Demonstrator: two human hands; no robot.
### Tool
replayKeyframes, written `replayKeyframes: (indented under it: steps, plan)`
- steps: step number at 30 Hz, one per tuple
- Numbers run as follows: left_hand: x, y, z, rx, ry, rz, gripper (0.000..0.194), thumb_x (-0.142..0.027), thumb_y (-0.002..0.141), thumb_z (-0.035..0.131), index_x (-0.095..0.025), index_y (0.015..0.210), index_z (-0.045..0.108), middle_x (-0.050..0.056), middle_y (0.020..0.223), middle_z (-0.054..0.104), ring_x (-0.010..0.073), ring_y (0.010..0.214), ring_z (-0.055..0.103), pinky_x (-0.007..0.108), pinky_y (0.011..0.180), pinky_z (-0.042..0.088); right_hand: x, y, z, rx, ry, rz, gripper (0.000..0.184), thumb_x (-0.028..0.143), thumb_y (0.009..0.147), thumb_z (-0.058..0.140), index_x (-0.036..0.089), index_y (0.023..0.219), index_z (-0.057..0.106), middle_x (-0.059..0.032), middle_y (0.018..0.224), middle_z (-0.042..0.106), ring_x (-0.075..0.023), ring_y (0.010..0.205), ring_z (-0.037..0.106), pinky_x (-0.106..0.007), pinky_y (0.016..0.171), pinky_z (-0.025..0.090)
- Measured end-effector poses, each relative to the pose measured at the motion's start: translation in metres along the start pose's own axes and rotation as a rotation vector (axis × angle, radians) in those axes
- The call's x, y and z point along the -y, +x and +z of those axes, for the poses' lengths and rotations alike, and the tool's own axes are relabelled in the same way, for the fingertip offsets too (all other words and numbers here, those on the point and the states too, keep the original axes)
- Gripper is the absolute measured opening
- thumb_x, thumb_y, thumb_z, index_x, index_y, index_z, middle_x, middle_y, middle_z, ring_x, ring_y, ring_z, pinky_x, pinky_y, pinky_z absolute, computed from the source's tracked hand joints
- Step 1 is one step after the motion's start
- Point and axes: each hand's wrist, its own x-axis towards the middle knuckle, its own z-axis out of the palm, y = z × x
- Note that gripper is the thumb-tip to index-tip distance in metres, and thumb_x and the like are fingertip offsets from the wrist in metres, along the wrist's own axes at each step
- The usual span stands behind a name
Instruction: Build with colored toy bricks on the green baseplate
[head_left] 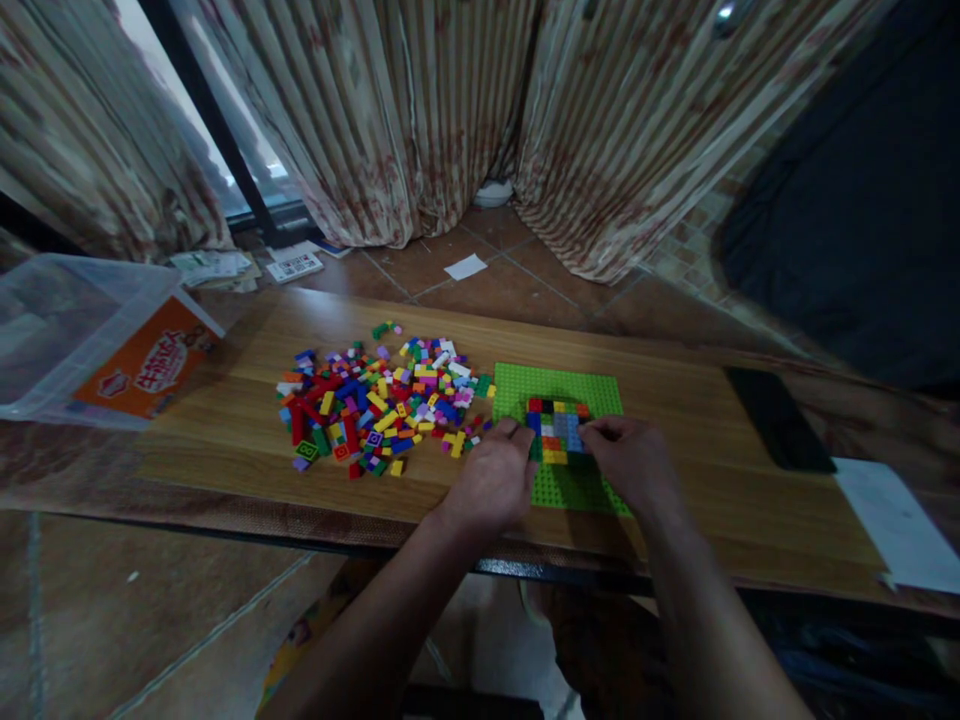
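A green studded baseplate (577, 490) lies on the wooden table. On it sits a low, roughly square build of toy bricks (556, 432) in red, black, yellow, orange, blue, white and grey. My left hand (501, 470) rests over the plate's left side, its bent fingers against the build's left edge. At the build's right edge is my right hand (630, 458), thumb and finger pinched together. Whatever is between those fingertips is too small and covered to make out. Left of the plate spreads a pile of loose toy bricks (375, 400) in many colours.
A clear plastic bin (45, 330) with an orange label stands at the table's left end. To the right lie a dark phone-like slab (778, 415) and a white sheet of paper (904, 520). Striped curtains (390, 120) hang behind the table (690, 430).
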Motion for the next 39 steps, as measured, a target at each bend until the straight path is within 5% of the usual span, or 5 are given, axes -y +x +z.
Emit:
replayKeyframes:
  steps: [7, 12, 17, 26, 39]
  plan:
    - [0.003, 0.000, 0.000, -0.021, -0.036, 0.015, 0.029, -0.017, 0.087, 0.050, -0.013, 0.114, 0.059, 0.013, 0.113, 0.060, 0.0238, 0.105, 0.058, 0.038, 0.096, 0.049, -0.007, 0.003, 0.000, 0.018, 0.135, 0.015, 0.028, 0.042, 0.071, 0.059, 0.018, 0.065, 0.070, -0.0036, 0.058, 0.067, -0.0176, 0.056, 0.059, -0.028, 0.055, 0.039]
    - [0.003, -0.001, -0.004, -0.067, -0.089, 0.027, 0.031, -0.018, 0.088, 0.050, -0.013, 0.116, 0.061, 0.012, 0.112, 0.063, 0.0243, 0.106, 0.060, 0.040, 0.095, 0.050, -0.004, 0.006, -0.007, -0.229, 0.314, 0.067, 0.030, 0.044, 0.073, 0.062, 0.015, 0.069, 0.069, -0.0029, 0.056, 0.063, -0.0160, 0.053, 0.055, -0.027, 0.052, 0.038]
    - [0.014, 0.000, -0.023, -0.305, -0.222, -0.043, 0.026, -0.017, 0.089, 0.050, -0.017, 0.109, 0.065, 0.009, 0.107, 0.067, 0.0186, 0.094, 0.065, 0.032, 0.087, 0.052, 0.020, -0.003, 0.001, -0.369, 0.546, -0.030, 0.026, 0.040, 0.075, 0.062, 0.017, 0.064, 0.063, 0.0012, 0.053, 0.057, -0.0126, 0.052, 0.050, -0.025, 0.053, 0.039]
    - [0.055, -0.005, -0.069, -0.688, -0.455, -0.299, 0.023, -0.019, 0.085, 0.053, -0.013, 0.098, 0.070, 0.004, 0.084, 0.071, 0.0143, 0.075, 0.063, 0.024, 0.071, 0.049, 0.054, -0.037, 0.031, 0.037, 0.328, -0.420, 0.021, 0.034, 0.088, 0.054, 0.021, 0.085, 0.070, -0.0023, 0.082, 0.071, -0.0167, 0.075, 0.064, -0.029, 0.072, 0.046]
    - [0.063, -0.012, -0.077, -0.645, -0.385, -0.358, 0.022, -0.019, 0.084, 0.054, -0.013, 0.095, 0.071, 0.003, 0.080, 0.070, 0.0138, 0.071, 0.062, 0.024, 0.068, 0.048, 0.073, -0.051, 0.059, 0.244, 0.156, -0.612, 0.017, 0.019, 0.082, 0.062, 0.024, 0.097, 0.069, -0.0032, 0.097, 0.066, -0.0180, 0.087, 0.065, -0.031, 0.077, 0.049]
